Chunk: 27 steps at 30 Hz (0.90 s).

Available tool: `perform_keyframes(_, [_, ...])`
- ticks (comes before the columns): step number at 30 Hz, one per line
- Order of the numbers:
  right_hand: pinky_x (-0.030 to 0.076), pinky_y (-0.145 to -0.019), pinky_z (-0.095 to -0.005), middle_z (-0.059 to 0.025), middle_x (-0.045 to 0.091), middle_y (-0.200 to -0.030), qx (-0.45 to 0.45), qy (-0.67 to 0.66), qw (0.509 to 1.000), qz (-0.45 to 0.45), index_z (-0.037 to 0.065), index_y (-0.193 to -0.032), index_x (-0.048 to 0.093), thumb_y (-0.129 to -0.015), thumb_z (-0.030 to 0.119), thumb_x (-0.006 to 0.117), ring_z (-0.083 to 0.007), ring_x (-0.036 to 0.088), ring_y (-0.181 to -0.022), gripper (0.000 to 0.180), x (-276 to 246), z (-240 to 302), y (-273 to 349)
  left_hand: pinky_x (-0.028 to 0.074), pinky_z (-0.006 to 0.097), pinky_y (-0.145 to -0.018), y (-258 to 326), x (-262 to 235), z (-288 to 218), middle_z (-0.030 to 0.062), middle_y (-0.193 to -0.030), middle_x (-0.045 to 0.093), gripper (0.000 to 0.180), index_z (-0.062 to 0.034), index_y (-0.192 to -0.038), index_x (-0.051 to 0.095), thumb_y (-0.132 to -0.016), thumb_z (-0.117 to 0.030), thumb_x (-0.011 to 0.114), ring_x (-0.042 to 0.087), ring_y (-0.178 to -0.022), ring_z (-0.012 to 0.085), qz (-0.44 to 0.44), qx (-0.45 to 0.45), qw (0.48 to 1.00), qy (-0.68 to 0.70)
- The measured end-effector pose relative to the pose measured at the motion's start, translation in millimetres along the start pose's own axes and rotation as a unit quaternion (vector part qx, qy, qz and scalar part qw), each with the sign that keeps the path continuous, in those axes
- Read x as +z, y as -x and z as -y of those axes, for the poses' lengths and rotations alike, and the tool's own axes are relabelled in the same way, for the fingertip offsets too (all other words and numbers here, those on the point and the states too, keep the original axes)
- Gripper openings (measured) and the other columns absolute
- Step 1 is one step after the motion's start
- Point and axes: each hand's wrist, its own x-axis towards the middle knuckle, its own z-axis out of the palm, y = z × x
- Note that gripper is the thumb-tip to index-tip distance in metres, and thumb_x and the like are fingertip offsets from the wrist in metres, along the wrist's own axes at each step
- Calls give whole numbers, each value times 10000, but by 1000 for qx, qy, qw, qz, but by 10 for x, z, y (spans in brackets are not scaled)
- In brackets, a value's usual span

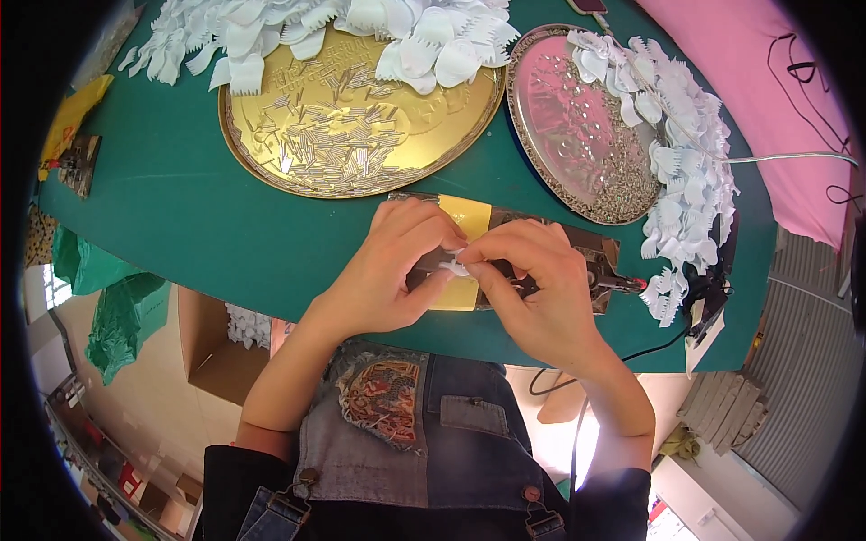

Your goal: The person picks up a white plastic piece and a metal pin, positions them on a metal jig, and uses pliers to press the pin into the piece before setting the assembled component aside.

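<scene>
A green table (271, 233) carries a dark panel (586, 248) with a yellow band (465, 215). Over the band, the left hand (386, 266) and right hand (534, 270), fingers curled nearly together, pinch a small white piece (456, 269) between them.

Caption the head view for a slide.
Left hand and right hand pinch a small white piece over a green table, near a gold tray of slender metal pieces.

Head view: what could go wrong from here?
The small white piece, pinched between left hand and right hand, could slip. White pieces heaped over the far rim of the gold tray might slide onto its loose metal pins. Others over the silver tray could drop among its small metal bits.
</scene>
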Motion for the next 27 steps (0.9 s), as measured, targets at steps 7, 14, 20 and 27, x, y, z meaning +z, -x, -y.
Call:
perform_keyframes(7, [346, -686, -360, -5, 668, -839, -33, 58, 998, -17, 104, -909, 707, -801, 44, 724, -191, 572, -723, 125, 59, 17, 24, 374, 404, -915, -9, 4, -17, 93, -991, 575, 294, -67, -991, 566, -727, -25, 690, 547, -987, 306, -8, 9, 1000, -14])
perform_keyframes(14, [331, -675, -342, 21, 673, -825, -28, 70, 996, -52, 114, -893, 704, -766, 50, 764, -169, 556, -665, 155, 83, -5, 76, 377, 396, -911, -5, 20, -10, 83, -992, 581, 296, -69, -990, 573, -723, -23, 691, 550, -972, 299, -16, 8, 1000, -1])
perform_keyframes(20, [319, -665, -338, 39, 656, -829, -71, 68, 992, -81, 120, -883, 707, -759, 51, 773, -158, 545, -699, 157, 129, -83, 103, 376, 399, -956, 11, 3, -10, 69, -1043, 650, 275, -64, -994, 576, -742, -19, 679, 584, -1042, 274, 1, -9, 1000, -11])
perform_keyframes(27, [303, -679, -331, 62, 628, -866, -107, 119, 985, -65, 132, -868, 712, -749, 55, 779, -145, 525, -731, 157, 99, -88, 138, 377, 396, -961, 7, 3, -24, 72, -1036, 654, 262, -54, -981, 588, -735, -17, 671, 587, -1031, 275, -3, -15, 1000, -16])
